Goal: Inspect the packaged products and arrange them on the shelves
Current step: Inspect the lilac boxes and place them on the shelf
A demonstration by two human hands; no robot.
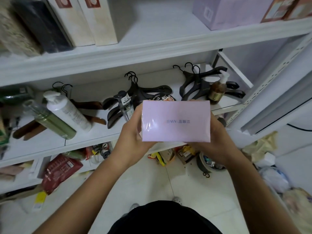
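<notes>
Just in front of the middle shelf (33, 150), at its front edge, I hold the pink box (176, 121) with its broad face turned up toward me and its long side running across. It is a flat rectangular carton in a pale pink that leans to lilac, plain all over, sealed in glossy clear film that throws a white glare near its left end. A single short line of small dark lettering sits near the middle of the face, and it reads upside down from where I stand. My left hand (130, 137) grips the left end, thumb along the side and fingers curled underneath. My right hand (217, 135) grips the right end the same way, with fingertips showing over the far right corner. On the shelf to the left of the box lie a white pump bottle (67, 112) and a green bottle (54, 123), tilted side by side. Behind the box, on that shelf, are black hangers (148, 90) and a clear bottle (125, 105), with a round printed lid (163, 98) peeking just above the box's far edge. An amber pump bottle (217, 92) stands behind the far right corner.
</notes>
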